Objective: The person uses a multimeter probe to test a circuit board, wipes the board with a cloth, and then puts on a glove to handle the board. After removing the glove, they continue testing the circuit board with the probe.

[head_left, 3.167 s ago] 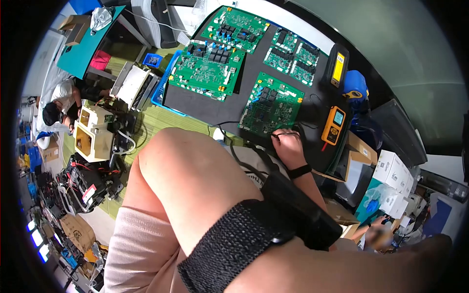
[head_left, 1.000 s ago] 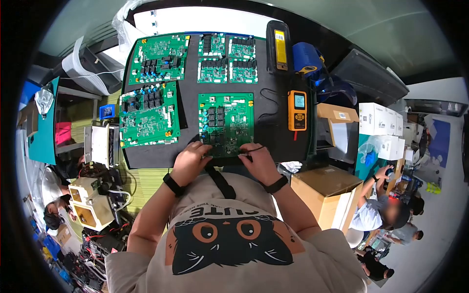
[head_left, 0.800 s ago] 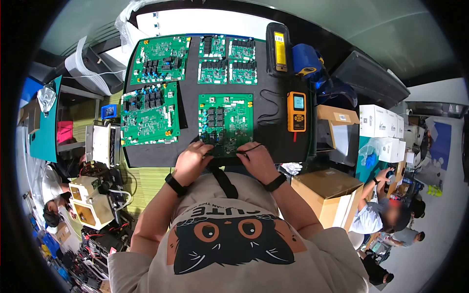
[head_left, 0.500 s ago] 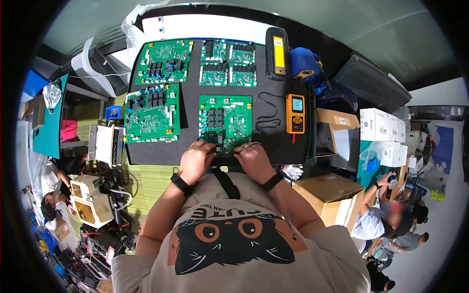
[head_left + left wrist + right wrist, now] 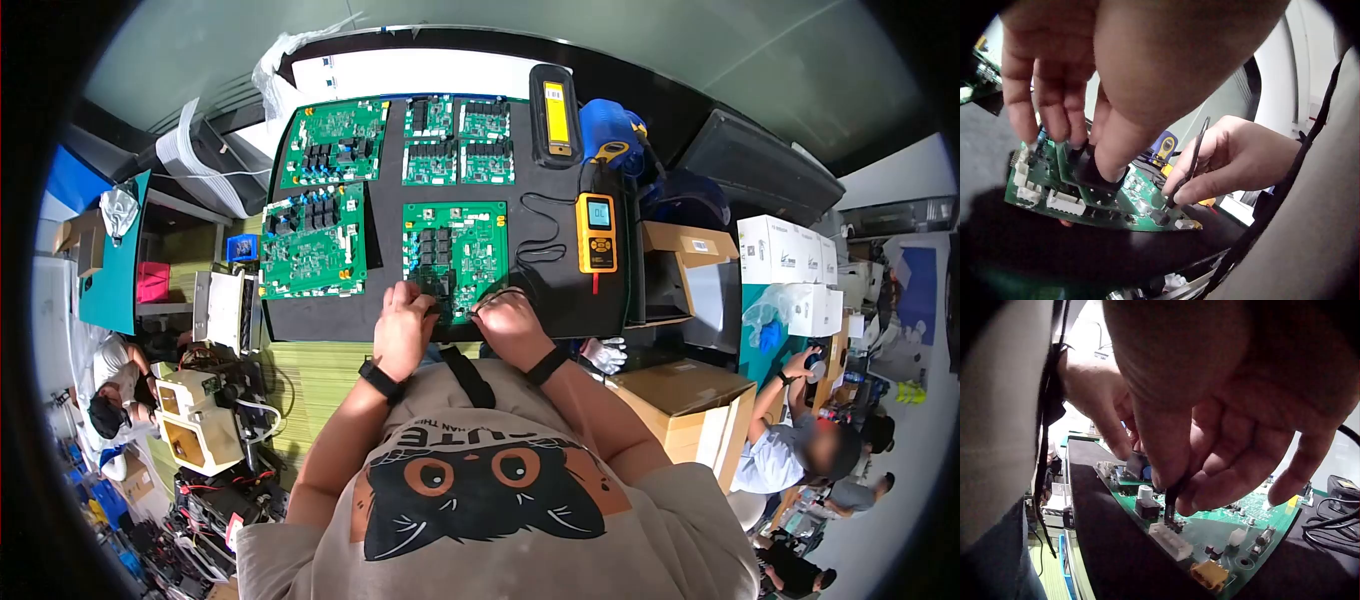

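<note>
A large green circuit board [image 5: 480, 255] lies near the table's front edge, below both hands. My left hand [image 5: 405, 322] reaches over its left front part. In the left wrist view its thumb and fingers grip a black module [image 5: 1092, 170] on a small raised board, partly covered by the fingers. My right hand [image 5: 512, 325] pinches the end of a thin black cable [image 5: 1171, 503] between thumb and fingertips. That end points down onto the board, right behind a white connector [image 5: 1170, 541]. An orange handheld meter [image 5: 598, 235] lies to the right, with black cable [image 5: 540, 240] coiled beside it.
Two more large boards [image 5: 315, 250] lie at the left of the black mat [image 5: 320, 320], and several small boards [image 5: 487, 162] at the back. A black case with a yellow label [image 5: 557, 115] and a blue tool [image 5: 612, 135] stand behind the meter. Cardboard boxes [image 5: 685, 385] stand at the right.
About three seconds ago the left arm was raised close before the head camera; now that hand is down on the board. The right hand and cable end have shifted slightly left. More cable shows beside the meter.
</note>
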### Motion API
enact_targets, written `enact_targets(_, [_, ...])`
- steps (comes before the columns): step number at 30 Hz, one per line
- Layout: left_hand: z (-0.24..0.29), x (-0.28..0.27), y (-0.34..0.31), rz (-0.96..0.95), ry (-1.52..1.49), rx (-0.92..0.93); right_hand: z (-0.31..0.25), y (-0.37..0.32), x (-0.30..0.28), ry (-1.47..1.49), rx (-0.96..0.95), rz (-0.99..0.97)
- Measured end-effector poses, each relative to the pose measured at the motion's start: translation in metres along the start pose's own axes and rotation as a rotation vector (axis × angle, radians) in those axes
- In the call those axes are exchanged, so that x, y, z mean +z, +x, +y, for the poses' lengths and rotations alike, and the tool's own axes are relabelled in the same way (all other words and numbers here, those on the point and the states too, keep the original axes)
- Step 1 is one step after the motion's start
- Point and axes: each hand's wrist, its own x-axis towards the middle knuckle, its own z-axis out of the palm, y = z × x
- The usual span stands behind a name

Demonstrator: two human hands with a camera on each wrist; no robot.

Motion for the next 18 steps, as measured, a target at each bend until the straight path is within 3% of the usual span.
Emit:
enact_targets(3, [0.013, -0.002, 0.002, -0.035, 0.148, -0.034, 0.000, 0.001, 0.000, 0.007, 0.013, -0.017])
enact_targets(5, [0.015, 0.000, 0.005, -0.003, 0.202, 0.088, 0.000, 0.000, 0.002, 0.018, 0.009, -0.003])
enact_targets(6, [0.010, 0.001, 0.007, -0.137, 0.166, 0.060, 0.000, 0.000, 0.003, 0.020, 0.012, -0.029])
enact_targets(9, [-0.001, 0.019, 0.012, -0.129, 0.227, 0.137, 0.002, 0.002, 0.004, 0.002, 0.010, -0.061])
enact_targets(10, [0.000, 0.020, 0.013, -0.210, 0.303, 0.128, 0.001, 0.002, 0.003, -0.012, 0.010, -0.073])
enact_targets(18, [-0.012, 0.040, 0.006, -0.166, 0.480, 0.220, 0.000, 0.006, -0.003, 0.010, 0.002, -0.053])
